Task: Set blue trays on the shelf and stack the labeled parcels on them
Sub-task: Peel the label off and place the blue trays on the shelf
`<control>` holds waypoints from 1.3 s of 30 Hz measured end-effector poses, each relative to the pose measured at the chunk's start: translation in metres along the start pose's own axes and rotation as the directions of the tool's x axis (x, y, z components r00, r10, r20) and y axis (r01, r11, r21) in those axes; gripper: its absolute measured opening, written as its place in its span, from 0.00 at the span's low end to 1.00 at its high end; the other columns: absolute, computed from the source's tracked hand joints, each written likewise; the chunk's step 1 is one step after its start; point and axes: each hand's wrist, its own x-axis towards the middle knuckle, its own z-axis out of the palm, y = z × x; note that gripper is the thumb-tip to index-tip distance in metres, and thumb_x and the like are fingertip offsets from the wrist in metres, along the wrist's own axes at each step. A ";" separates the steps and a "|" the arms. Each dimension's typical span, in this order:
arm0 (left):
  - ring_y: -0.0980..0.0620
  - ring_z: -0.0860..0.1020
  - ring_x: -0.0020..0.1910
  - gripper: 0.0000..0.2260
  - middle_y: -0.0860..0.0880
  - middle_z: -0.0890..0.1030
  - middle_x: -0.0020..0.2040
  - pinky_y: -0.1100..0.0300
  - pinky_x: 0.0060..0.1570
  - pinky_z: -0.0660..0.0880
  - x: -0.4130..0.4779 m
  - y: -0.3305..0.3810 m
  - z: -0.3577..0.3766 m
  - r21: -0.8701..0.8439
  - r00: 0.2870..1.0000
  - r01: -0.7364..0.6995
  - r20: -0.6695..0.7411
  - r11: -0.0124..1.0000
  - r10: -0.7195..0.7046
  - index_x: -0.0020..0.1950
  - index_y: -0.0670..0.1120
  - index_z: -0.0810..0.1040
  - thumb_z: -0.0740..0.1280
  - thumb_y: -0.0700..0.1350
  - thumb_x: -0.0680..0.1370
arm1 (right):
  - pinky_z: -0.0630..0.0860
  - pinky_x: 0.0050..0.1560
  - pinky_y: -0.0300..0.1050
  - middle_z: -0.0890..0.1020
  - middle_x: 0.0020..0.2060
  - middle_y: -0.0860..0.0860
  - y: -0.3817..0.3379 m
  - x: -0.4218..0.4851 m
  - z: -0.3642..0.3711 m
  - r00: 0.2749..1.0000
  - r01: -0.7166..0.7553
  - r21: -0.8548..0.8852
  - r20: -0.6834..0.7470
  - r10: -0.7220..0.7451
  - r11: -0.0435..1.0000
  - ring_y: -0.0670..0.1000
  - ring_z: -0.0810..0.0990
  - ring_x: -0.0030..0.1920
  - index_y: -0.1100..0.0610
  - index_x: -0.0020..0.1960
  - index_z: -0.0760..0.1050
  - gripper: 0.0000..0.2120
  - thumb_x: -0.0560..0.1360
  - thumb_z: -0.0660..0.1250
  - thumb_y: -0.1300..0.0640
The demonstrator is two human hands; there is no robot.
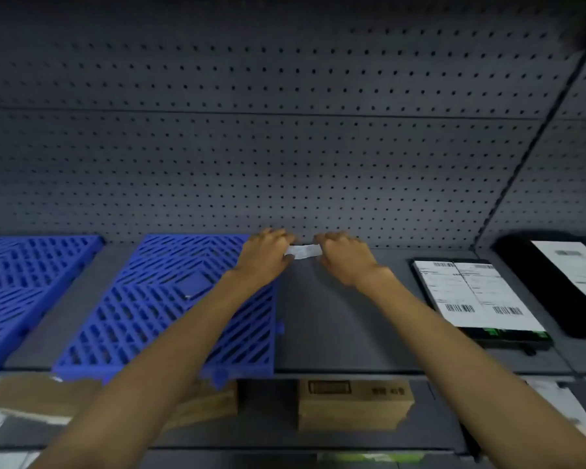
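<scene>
Two blue slatted trays lie flat on the grey shelf (335, 316): one at the left edge (24, 279), one in the middle (170, 309). My left hand (266, 257) and my right hand (344, 257) reach to the back of the shelf, just right of the middle tray, and each pinches one end of a small white paper strip (303, 251). A flat black parcel (477, 296) with two white barcode labels lies on the bare shelf to the right. A thicker black labeled parcel (562, 275) lies farther right.
A grey pegboard wall (285, 130) backs the shelf. Below the shelf's front edge a lower level holds brown cardboard boxes (356, 404) and a white-labeled package (562, 407) at the right. A dark upright divider (528, 147) runs diagonally at the right.
</scene>
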 end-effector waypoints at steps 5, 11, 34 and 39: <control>0.44 0.74 0.62 0.15 0.47 0.80 0.62 0.50 0.61 0.70 0.017 -0.003 0.019 0.047 0.997 0.048 0.064 0.998 -0.051 0.65 0.48 0.77 0.64 0.48 0.79 | 0.74 0.59 0.53 0.78 0.61 0.57 0.001 0.029 0.026 0.996 0.069 -0.109 0.068 -0.062 0.992 0.58 0.76 0.62 0.58 0.69 0.71 0.18 0.80 0.59 0.64; 0.49 0.73 0.64 0.15 0.48 0.81 0.59 0.53 0.68 0.63 0.030 -0.012 0.033 0.024 1.000 0.015 0.023 1.000 -0.016 0.63 0.50 0.80 0.65 0.53 0.78 | 0.76 0.55 0.52 0.81 0.56 0.57 0.008 0.049 0.045 0.996 0.088 -0.166 0.040 -0.083 0.982 0.58 0.80 0.57 0.57 0.62 0.76 0.14 0.80 0.59 0.64; 0.50 0.78 0.54 0.13 0.50 0.84 0.50 0.55 0.56 0.74 0.029 0.000 0.008 0.066 0.988 -0.028 -0.147 0.997 0.038 0.56 0.51 0.83 0.60 0.47 0.82 | 0.68 0.36 0.45 0.81 0.45 0.54 0.032 0.030 0.019 0.986 0.074 -0.175 -0.133 -0.098 0.982 0.56 0.81 0.44 0.53 0.52 0.79 0.11 0.74 0.65 0.65; 0.50 0.77 0.55 0.12 0.52 0.84 0.51 0.55 0.53 0.75 0.006 -0.031 -0.010 0.081 0.983 0.043 -0.183 0.996 -0.028 0.56 0.51 0.83 0.59 0.49 0.82 | 0.67 0.34 0.44 0.82 0.42 0.52 0.007 0.048 0.002 0.959 0.154 -0.157 -0.216 -0.186 0.975 0.55 0.82 0.44 0.50 0.53 0.79 0.08 0.77 0.66 0.59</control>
